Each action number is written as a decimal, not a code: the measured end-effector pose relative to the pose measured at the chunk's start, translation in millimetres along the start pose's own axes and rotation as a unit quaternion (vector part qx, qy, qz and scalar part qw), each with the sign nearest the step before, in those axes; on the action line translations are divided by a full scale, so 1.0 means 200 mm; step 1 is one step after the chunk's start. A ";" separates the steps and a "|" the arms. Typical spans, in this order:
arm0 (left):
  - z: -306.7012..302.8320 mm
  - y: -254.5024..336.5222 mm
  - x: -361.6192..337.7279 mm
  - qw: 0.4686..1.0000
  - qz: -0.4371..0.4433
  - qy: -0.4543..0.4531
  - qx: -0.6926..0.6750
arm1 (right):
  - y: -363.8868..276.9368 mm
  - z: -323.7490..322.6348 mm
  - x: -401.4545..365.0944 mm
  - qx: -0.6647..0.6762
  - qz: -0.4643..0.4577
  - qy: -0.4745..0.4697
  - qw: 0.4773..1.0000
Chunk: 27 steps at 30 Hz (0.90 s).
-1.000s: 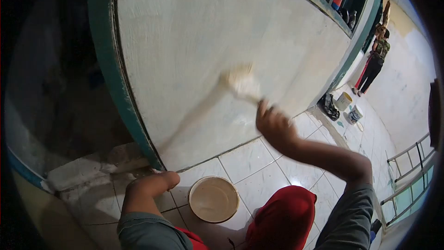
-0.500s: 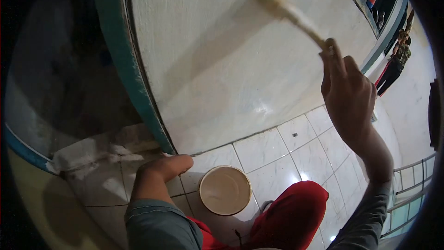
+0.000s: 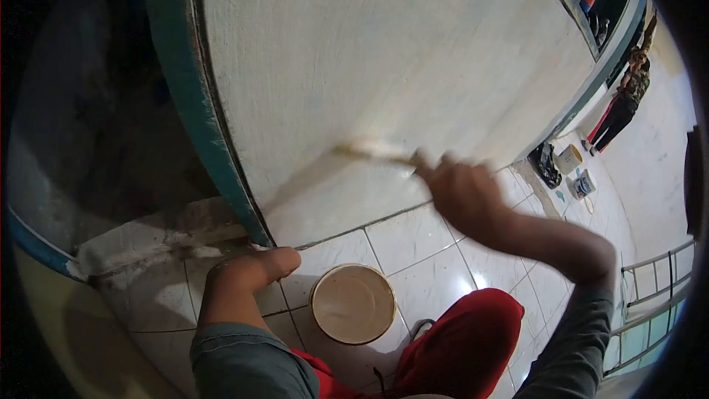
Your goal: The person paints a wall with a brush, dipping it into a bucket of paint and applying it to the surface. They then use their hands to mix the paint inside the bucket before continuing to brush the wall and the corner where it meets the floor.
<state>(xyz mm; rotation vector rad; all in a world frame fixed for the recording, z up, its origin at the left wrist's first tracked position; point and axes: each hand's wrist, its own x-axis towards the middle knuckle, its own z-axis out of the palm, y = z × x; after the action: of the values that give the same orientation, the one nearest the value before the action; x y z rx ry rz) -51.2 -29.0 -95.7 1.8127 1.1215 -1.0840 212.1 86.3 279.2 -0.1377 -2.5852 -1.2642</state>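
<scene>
My right hand (image 3: 469, 196) is closed round the handle of a paintbrush (image 3: 369, 154), blurred by motion. The brush's bristle end meets the lower part of the off-white wall (image 3: 354, 74) and casts a shadow to its lower left. My left hand (image 3: 281, 262) is low by the wall's bottom left corner, near the green door frame (image 3: 214, 133); its fingers are turned away and hidden. Between my arms, a round bucket (image 3: 354, 304) with pale paint in it stands on the floor, close to my bent knee.
White tiles (image 3: 428, 273) cover the floor. A dark doorway with a rough sill (image 3: 159, 233) is on the left. At the far right stand a black bag (image 3: 546, 165), a tub (image 3: 569, 159), a paint can (image 3: 583, 184) and another person (image 3: 630, 92). A metal rack (image 3: 653, 310) is at lower right.
My right hand has swept the brush down and left, from high on the wall to its lower part. The tubs behind it now show. My left hand is nearly still.
</scene>
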 end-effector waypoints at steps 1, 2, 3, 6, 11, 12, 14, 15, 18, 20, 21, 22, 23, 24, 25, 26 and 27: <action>0.00 0.00 0.01 1.000 0.000 -0.005 0.000 | 0.13 -0.07 0.02 -0.001 0.031 -0.021 0.999; 0.00 -0.01 0.02 1.000 0.000 -0.007 -0.003 | 0.24 -0.19 0.06 0.009 0.091 -0.104 0.990; 0.01 -0.02 0.03 1.000 0.002 -0.009 -0.003 | 0.32 -0.31 0.07 -0.079 0.100 -0.053 0.990; 0.02 -0.03 0.07 1.000 0.004 -0.012 -0.007 | 0.49 -0.34 0.06 -0.088 0.237 0.061 0.966; 0.01 -0.03 0.07 1.000 -0.012 0.009 -0.018 | 0.14 0.02 -0.05 -0.412 0.135 -0.009 0.901; 0.01 -0.03 0.07 1.000 -0.014 0.011 -0.023 | 0.00 0.08 -0.08 -0.424 0.099 -0.018 0.900; 0.00 -0.04 0.08 0.999 -0.016 -0.021 -0.024 | -0.21 0.13 -0.14 -0.272 0.025 -0.002 0.962; -0.01 -0.05 0.11 0.998 -0.013 -0.052 -0.020 | -0.27 0.15 -0.17 -0.147 -0.010 0.001 0.989; 0.06 -0.03 0.21 0.991 -0.080 -0.103 0.016 | -0.35 0.22 -0.19 0.112 -0.029 -0.198 0.973; 0.08 -0.06 0.31 0.983 -0.121 -0.135 0.041 | -0.25 0.21 -0.16 0.063 -0.014 -0.132 0.989; 0.09 -0.09 0.40 0.983 -0.116 -0.137 0.042 | -0.15 0.19 -0.14 0.013 -0.006 -0.069 0.997; 0.14 -0.14 0.52 0.979 -0.119 -0.159 0.043 | -0.01 0.15 -0.13 -0.037 -0.008 -0.010 0.999; 0.19 -0.19 0.63 0.975 -0.121 -0.182 0.045 | 0.11 0.07 -0.10 -0.087 -0.010 0.049 0.995; 0.24 -0.23 0.69 0.970 -0.124 -0.203 0.048 | 0.20 -0.08 -0.05 -0.064 0.062 -0.035 0.995; 0.25 -0.24 0.69 0.971 -0.117 -0.204 0.050 | 0.30 -0.17 -0.04 -0.173 0.053 -0.051 0.982; 0.23 -0.25 0.67 0.972 -0.111 -0.205 0.007 | 0.37 -0.27 -0.01 -0.121 0.141 -0.047 0.982; 0.24 -0.26 0.68 0.972 -0.103 -0.207 -0.037 | 0.42 -0.33 0.01 -0.069 0.226 -0.043 0.971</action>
<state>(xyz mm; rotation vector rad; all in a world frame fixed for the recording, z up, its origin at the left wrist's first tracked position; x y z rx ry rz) -76.3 -12.1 -246.9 1.3487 1.0898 -1.4418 239.0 85.6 382.4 -0.7743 -2.3382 -1.2759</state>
